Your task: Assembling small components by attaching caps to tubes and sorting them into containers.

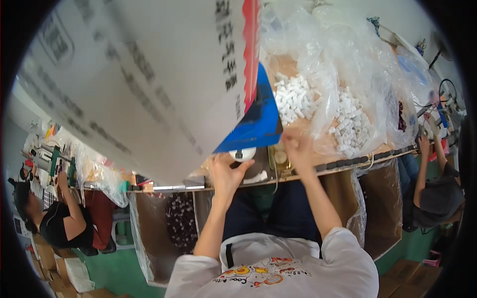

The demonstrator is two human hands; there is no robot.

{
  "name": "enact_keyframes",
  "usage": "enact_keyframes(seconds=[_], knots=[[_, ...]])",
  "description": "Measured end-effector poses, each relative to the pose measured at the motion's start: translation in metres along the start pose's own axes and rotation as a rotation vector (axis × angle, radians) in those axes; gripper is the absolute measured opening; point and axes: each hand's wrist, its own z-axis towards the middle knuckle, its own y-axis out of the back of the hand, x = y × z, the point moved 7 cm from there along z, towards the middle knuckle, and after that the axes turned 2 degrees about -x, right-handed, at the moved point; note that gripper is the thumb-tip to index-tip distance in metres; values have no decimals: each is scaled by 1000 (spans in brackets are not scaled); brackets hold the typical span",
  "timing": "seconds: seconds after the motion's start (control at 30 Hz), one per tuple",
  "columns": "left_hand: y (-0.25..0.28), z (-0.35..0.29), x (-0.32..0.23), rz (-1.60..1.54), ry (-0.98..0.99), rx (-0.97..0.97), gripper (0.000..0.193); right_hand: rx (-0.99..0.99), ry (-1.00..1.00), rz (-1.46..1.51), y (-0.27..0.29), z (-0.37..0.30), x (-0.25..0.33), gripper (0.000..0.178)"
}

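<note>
My left hand (226, 174) is closed around a white round plastic part (243, 154), thumb along its lower edge and fingers on its left side. The part sits just below a blue metal housing (258, 121), which hides some of its top. My right hand (298, 149) is raised at the right of the housing, near the heap of white pieces. Motion smears its fingers, so whether they hold anything does not show. Between my hands, a small brass-coloured fixture (280, 158) stands at the bench edge.
A large white printed sheet (149, 84) fills the upper left. Small white tubular pieces (295, 99) and white caps (350, 124) lie in clear plastic (328, 54). Lined cartons (149, 233) flank my legs, one holding dark red pieces (181, 223). Co-workers sit at both sides.
</note>
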Motion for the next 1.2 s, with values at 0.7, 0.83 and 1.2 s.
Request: enact_keyframes(seconds=[0.7, 0.83, 1.2], knots=[[6, -5, -12, 47, -209, -34, 26, -88, 87, -78, 27, 9, -33, 20], [24, -12, 4, -204, 18, -71, 25, -72, 84, -356, 11, -38, -6, 15], [185, -2, 53, 512, 200, -206, 38, -147, 126, -383, 13, -38, -1, 18]])
